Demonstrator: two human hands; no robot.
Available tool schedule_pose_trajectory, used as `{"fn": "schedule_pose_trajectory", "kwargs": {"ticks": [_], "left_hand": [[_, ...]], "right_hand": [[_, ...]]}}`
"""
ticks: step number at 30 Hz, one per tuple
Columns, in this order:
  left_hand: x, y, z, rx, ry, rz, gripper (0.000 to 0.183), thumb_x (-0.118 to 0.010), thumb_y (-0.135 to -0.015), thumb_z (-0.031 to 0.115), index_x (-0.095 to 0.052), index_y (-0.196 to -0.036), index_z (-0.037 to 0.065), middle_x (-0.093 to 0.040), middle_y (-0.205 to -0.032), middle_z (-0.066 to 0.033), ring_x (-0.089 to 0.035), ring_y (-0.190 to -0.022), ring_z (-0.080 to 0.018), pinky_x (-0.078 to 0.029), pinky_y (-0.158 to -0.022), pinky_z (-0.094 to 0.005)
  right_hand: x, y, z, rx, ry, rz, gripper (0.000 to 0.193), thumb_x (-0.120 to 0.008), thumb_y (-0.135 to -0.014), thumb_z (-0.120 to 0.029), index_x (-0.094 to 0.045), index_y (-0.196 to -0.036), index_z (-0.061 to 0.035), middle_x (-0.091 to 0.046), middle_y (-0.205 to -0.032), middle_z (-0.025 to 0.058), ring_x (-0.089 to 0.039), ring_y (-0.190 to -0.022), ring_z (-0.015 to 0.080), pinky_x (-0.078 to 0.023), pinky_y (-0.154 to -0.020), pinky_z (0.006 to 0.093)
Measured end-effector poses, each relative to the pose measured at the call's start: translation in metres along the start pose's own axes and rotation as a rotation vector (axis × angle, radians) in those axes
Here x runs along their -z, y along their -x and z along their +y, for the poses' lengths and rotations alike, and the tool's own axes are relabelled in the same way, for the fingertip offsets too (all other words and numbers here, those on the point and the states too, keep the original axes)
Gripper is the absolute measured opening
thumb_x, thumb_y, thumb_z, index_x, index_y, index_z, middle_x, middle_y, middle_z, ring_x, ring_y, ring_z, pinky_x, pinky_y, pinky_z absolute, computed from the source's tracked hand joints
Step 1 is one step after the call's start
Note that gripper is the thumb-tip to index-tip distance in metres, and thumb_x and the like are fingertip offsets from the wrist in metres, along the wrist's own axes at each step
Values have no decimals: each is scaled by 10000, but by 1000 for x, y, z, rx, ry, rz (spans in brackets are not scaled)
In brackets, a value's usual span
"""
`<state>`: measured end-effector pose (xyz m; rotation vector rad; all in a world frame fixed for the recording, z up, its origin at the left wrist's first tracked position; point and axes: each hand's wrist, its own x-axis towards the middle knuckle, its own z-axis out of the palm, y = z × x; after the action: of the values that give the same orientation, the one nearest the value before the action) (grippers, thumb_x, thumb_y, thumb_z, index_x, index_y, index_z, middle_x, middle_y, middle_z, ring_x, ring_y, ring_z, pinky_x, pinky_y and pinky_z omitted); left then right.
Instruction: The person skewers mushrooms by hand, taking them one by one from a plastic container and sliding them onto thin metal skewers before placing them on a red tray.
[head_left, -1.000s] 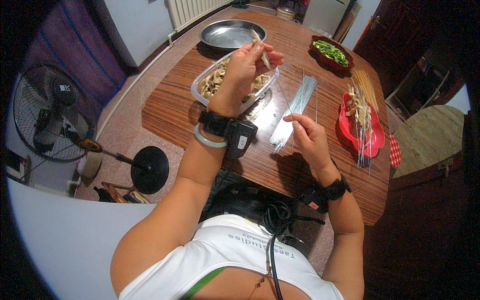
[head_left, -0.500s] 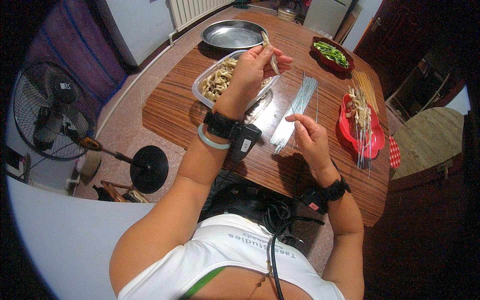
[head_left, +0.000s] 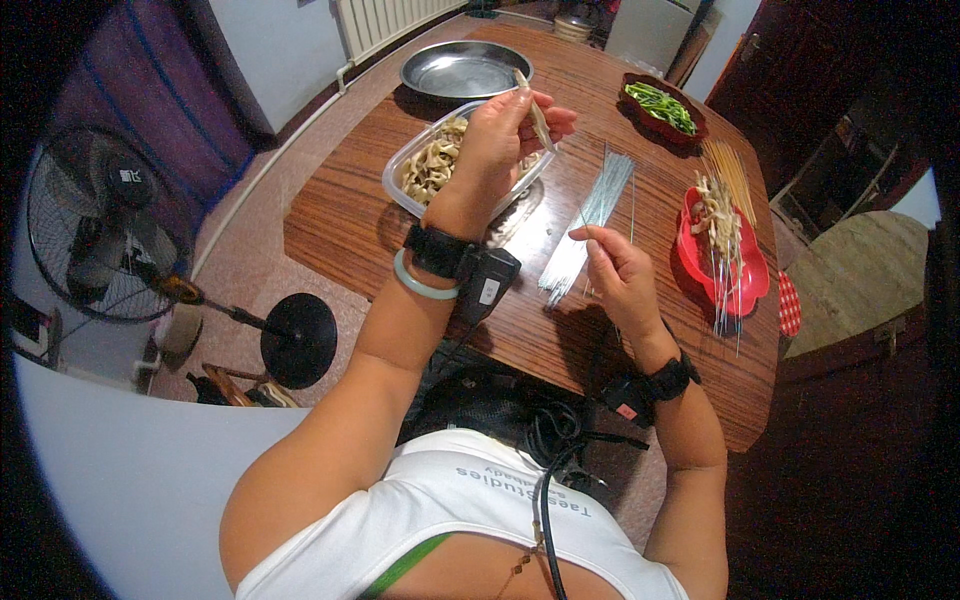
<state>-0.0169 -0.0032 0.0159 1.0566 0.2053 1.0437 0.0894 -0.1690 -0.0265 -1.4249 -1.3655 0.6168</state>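
My left hand (head_left: pixel 500 135) is raised over a clear plastic tub (head_left: pixel 392 188), pinching a long pale strip of oyster mushroom (head_left: pixel 538 122) between thumb and fingers. Torn mushroom pieces (head_left: pixel 430 165) fill much of the tub. Lower and to the right, my right hand (head_left: pixel 622 270) is closed in a pinch around a thin skewer, which is barely visible against the table. Just beyond it lies a bundle of thin metal skewers (head_left: pixel 598 215). Farther right, a red dish (head_left: pixel 692 258) carries mushrooms threaded on skewers (head_left: pixel 720 225), their bare ends sticking out over its near rim.
An oval steel tray (head_left: pixel 465 70) stands at the table's far left. Across the wooden table (head_left: pixel 350 215), a dark red bowl (head_left: pixel 690 138) has cut green vegetables (head_left: pixel 660 105) in it. Wooden skewers (head_left: pixel 735 175) lie beyond the red dish. A fan (head_left: pixel 105 225) stands left on the floor.
My left hand has shifted slightly left with the mushroom strip, which has dropped a little. My right hand has hardly moved.
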Motion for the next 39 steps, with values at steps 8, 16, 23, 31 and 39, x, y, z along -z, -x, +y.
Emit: {"fn": "schedule_pose_trajectory", "kwargs": {"ticks": [8, 16, 23, 31, 39], "left_hand": [[3, 2, 0, 23, 7, -58, 242, -354, -876, 195, -488, -887, -6, -590, -841, -164, -587, -766, -240, -469, -724, -330], [-8, 6, -3, 43, -41, -164, 242, -362, -877, 205, -501, -841, 10, -602, -808, -161, -600, -735, -200, -488, -676, -296], [-10, 7, -9, 119, -87, -210, 254, -359, -880, 213, -498, -850, 3, -601, -822, -153, -598, -727, -202, -487, -656, -290], [-14, 9, -18, 171, -84, -236, 259, -353, -884, 229, -488, -844, 12, -602, -805, -144, -595, -712, -193, -484, -624, -285], [-26, 16, -21, 227, -145, -284, 245, -355, -883, 229, -484, -833, 27, -605, -795, -141, -593, -679, -177, -481, -593, -266]], "right_hand": [[-1, 0, 3, 43, 46, 31, 178, -461, -801, -71, -574, -935, -39, -516, -633, 34, -446, -541, 78, -376, -510, 217], [1, 0, 5, 34, 52, 58, 171, -457, -804, -78, -569, -927, -36, -516, -663, 27, -444, -570, 74, -376, -536, 213], [1, 0, 1, 32, 50, 67, 173, -451, -810, -101, -570, -920, -40, -438, -557, -8, -396, -495, 57, -339, -463, 212], [0, -1, 3, -3, -52, 88, 166, -441, -825, -116, -568, -905, -44, -396, -539, -51, -364, -479, 34, -308, -444, 192], [4, -1, 4, -13, -64, 101, 170, -435, -830, -124, -563, -907, -45, -397, -536, -50, -369, -477, 37, -306, -440, 197]]}}
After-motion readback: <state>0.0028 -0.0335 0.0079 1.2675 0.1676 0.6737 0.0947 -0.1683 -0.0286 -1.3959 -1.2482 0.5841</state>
